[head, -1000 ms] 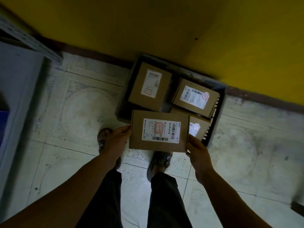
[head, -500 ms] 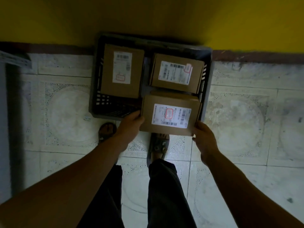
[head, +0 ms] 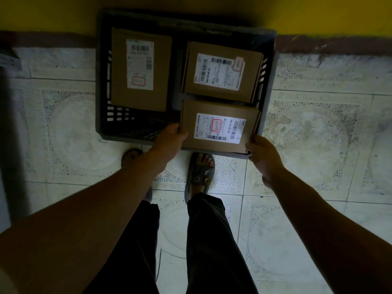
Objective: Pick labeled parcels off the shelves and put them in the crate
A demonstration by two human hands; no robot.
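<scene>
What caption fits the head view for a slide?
Left hand and right hand hold a parcel over the crate, two more parcels visible inside.

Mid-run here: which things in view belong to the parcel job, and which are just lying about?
Job: held parcel, gripped by left hand and right hand; crate; left parcel and rear right parcel inside it.
Just there: sandals, tiled floor, yellow wall.

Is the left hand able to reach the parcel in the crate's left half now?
Likely yes, once freed: the way to the left parcel is open and the crate has no lid. For now the left hand holds the near parcel with the right hand.
</scene>
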